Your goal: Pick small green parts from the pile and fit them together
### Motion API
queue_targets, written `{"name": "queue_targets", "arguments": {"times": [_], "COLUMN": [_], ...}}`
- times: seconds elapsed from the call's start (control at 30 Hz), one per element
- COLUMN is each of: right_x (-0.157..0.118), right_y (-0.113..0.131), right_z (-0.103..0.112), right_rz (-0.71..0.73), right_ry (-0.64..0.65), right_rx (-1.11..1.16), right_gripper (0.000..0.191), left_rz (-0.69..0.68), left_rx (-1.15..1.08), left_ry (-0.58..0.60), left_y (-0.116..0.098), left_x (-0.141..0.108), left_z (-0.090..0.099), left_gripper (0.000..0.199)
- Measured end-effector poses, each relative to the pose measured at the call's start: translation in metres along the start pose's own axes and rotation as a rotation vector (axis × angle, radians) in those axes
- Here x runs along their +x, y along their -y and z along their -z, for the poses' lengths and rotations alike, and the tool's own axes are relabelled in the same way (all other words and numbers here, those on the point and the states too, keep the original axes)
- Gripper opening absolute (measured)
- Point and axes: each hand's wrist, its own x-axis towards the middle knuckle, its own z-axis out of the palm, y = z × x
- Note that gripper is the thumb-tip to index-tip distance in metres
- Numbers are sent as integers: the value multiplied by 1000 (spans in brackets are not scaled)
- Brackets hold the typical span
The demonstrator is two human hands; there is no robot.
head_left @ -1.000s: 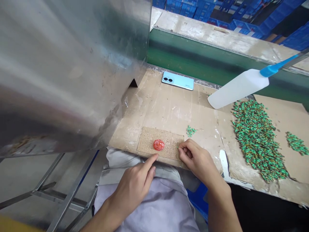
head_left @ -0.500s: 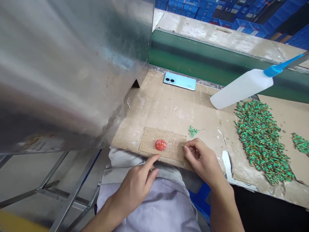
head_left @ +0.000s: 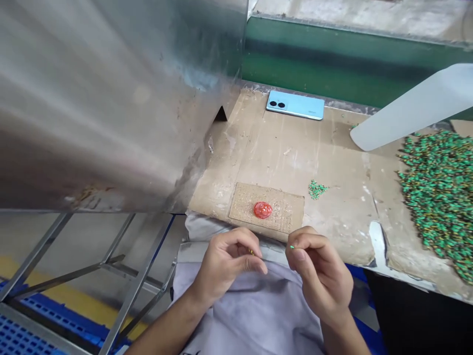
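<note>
My left hand (head_left: 231, 266) hovers over my lap, thumb and forefinger curled round a tiny yellowish piece (head_left: 251, 252). To its right, my right hand (head_left: 323, 276) pinches a tiny green piece (head_left: 291, 247) between thumb and fingertips, just off the table's front edge. Beyond both hands lies a small cardboard sheet (head_left: 242, 202) with a speckled surface. A glossy red oval blob (head_left: 262, 210) sits on it, touched by neither hand. Right of the sheet is a small cluster of green pieces (head_left: 317, 190).
A large heap of green-and-gold pieces (head_left: 436, 192) covers the table's right side. Behind it leans a white bottle (head_left: 410, 111). A light-blue phone (head_left: 301, 105) lies at the back. A big metal panel (head_left: 121, 103) walls off the left, above a metal frame (head_left: 121, 286).
My right hand has left the sheet's right edge and come back towards my body with the green piece. My left hand has drawn nearer to it, its fingers more curled. The view has tilted down.
</note>
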Motion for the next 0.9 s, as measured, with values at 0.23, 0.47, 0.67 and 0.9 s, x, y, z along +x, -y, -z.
{"name": "queue_targets", "arguments": {"times": [0.23, 0.47, 0.67, 0.9], "right_x": [1, 2, 2, 8], "right_y": [8, 8, 9, 12], "right_z": [-14, -19, -18, -6], "right_rz": [-39, -42, -51, 11], "right_ry": [106, 88, 52, 162], "right_rx": [78, 127, 108, -94], "right_gripper": [9, 9, 9, 11], "left_rz": [135, -9, 35, 51], "left_rx": [-103, 120, 194, -32], "left_ry": [-88, -94, -15, -21], "left_y": [8, -2, -5, 2], "left_x": [-10, -10, -10, -9], "left_z": [5, 2, 0, 5], "left_gripper": [32, 9, 18, 12]}}
